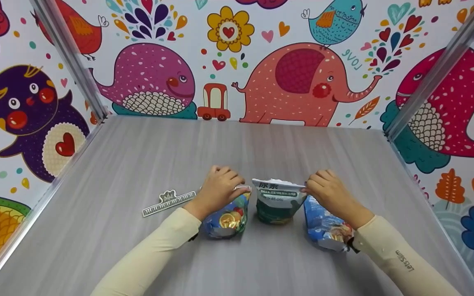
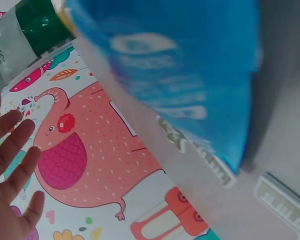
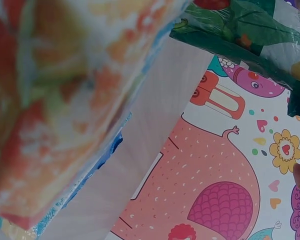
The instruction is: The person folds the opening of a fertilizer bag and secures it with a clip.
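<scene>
My right hand [image 1: 329, 195] pinches the upper right corner of a green-and-white pouch [image 1: 280, 207]. The pouch stands upright in the middle, with white showing at its top edge. To its left, a blue bag printed with fruit [image 1: 231, 222] sits under my left hand [image 1: 218, 187]. The left fingers are spread and loosely bent in the left wrist view, with the thumb reaching toward the pouch's left corner. Another blue bag with a food picture [image 1: 325, 224] lies beneath my right forearm. Its printed face [image 3: 65, 100] fills the left of the right wrist view.
A long toothed sealing clip [image 1: 169, 203] with a decorative top lies left of the bags. In the left wrist view, a clip [image 2: 285, 202] lies near the right edge and another [image 2: 210, 162] is partly behind the blue bag. Cartoon-printed walls [image 1: 220, 61] enclose the grey table [image 1: 237, 152].
</scene>
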`<control>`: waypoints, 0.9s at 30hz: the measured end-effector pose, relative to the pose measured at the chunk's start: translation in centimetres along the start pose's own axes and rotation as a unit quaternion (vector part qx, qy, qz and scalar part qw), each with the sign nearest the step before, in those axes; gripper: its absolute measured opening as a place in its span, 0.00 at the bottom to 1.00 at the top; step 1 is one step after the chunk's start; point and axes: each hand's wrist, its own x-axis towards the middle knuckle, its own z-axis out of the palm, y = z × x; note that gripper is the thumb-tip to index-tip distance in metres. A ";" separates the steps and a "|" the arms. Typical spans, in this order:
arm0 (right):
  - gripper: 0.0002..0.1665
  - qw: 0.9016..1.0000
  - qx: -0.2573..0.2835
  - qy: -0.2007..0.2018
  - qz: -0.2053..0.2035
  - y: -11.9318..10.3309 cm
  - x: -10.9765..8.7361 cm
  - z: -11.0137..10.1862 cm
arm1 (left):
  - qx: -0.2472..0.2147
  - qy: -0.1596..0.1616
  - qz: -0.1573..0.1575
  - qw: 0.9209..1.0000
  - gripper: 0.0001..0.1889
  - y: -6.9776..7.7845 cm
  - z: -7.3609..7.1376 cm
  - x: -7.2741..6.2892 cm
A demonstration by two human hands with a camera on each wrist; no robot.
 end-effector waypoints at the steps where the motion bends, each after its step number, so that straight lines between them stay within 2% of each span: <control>1: 0.21 1.000 0.001 -0.001 0.001 0.0 0.0 0.0 | 0.005 0.000 -0.001 1.000 0.13 -0.2 -0.1 -0.2; 9: 0.21 1.000 0.003 -0.004 0.004 0.0 0.0 -0.1 | 0.041 -0.002 -0.021 0.999 0.14 -1.7 -0.8 -1.9; 16: 0.21 1.000 0.011 0.002 0.006 0.0 0.0 -0.2 | 0.062 -0.026 -0.072 0.995 0.18 -3.1 -1.7 -3.3; 24: 0.19 1.000 0.023 0.006 0.006 0.1 -0.2 -0.1 | 0.086 -0.044 -0.133 0.986 0.21 -5.1 -2.1 -5.1; 27: 0.19 1.000 0.023 0.006 0.005 0.2 -0.3 0.0 | 0.088 -0.060 -0.158 0.982 0.23 -5.6 -2.2 -6.0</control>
